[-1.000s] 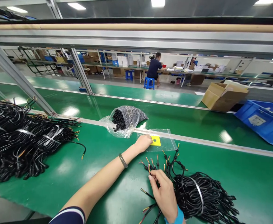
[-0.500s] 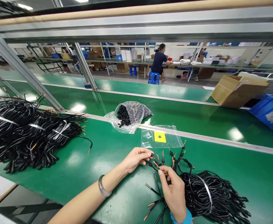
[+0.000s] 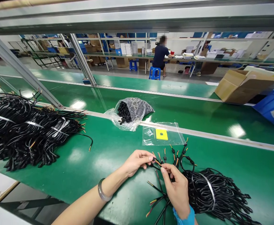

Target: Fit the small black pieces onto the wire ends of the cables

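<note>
My left hand (image 3: 138, 162) pinches a small black plastic sleeve (image 3: 154, 159) between thumb and fingertips. My right hand (image 3: 175, 187) is closed on a black cable close to its stripped end, whose orange and yellow wires (image 3: 157, 162) reach to the sleeve. How far the wires sit inside it is hidden by my fingers. Around my right hand fan out other cable ends, several with black sleeves on them. They belong to a tied bundle of black cables (image 3: 211, 192) lying at the right.
An open clear bag of black sleeves (image 3: 132, 112) lies mid-table. Nearer is a flat zip bag (image 3: 148, 134) with a yellow square (image 3: 161, 134). A big cable pile (image 3: 33, 134) covers the left. A cardboard box (image 3: 240, 86) and blue bin (image 3: 272, 109) stand right; a person (image 3: 160, 56) sits beyond.
The wire end in my right hand has come up to the black sleeve in my left, and the two now meet. The view has tilted slightly down.
</note>
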{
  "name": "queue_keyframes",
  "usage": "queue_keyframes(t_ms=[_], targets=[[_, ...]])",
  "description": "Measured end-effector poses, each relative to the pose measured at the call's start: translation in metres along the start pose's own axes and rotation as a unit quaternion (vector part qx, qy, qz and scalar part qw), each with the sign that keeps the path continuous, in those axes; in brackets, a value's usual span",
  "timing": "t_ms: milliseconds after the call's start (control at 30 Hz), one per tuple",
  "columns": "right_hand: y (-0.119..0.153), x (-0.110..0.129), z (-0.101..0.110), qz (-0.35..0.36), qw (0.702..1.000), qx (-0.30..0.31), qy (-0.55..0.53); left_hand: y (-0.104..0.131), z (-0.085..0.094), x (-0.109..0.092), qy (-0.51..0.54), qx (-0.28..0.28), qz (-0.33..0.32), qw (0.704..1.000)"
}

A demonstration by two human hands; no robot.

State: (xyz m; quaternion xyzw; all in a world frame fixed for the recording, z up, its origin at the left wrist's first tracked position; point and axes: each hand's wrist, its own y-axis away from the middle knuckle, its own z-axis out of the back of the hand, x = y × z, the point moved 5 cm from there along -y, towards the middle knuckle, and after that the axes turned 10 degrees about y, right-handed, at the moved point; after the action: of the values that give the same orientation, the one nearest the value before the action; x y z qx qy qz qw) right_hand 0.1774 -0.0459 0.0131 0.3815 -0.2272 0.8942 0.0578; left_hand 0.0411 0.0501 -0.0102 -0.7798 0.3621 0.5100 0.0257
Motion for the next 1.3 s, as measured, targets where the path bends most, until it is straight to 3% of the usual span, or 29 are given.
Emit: queue_keyframes(t_ms=[333,733,900,1300], targets=[[-0.0014,0.0001,0.0025,-0.018,0.999,-0.024,0.024,0.0017,0.0016,-0.0012,-0.017,0.005,-0.009,1.0],[-0.0013,0.0082,0.0021,0.038,0.999,-0.005,0.005,0.0008,0.0052,-0.0009,-0.025,-0.006,-0.024,0.999],[0.0002,0.0046,-0.0001,0.032,0.999,0.005,0.0,0.0022,0.0049,-0.0061,-0.069,-0.015,-0.07,0.995],[0.0038,0.0001,-0.005,0.051,0.998,0.026,0.038,0.0071,0.0005,-0.005,-0.192,0.029,-0.122,0.974]])
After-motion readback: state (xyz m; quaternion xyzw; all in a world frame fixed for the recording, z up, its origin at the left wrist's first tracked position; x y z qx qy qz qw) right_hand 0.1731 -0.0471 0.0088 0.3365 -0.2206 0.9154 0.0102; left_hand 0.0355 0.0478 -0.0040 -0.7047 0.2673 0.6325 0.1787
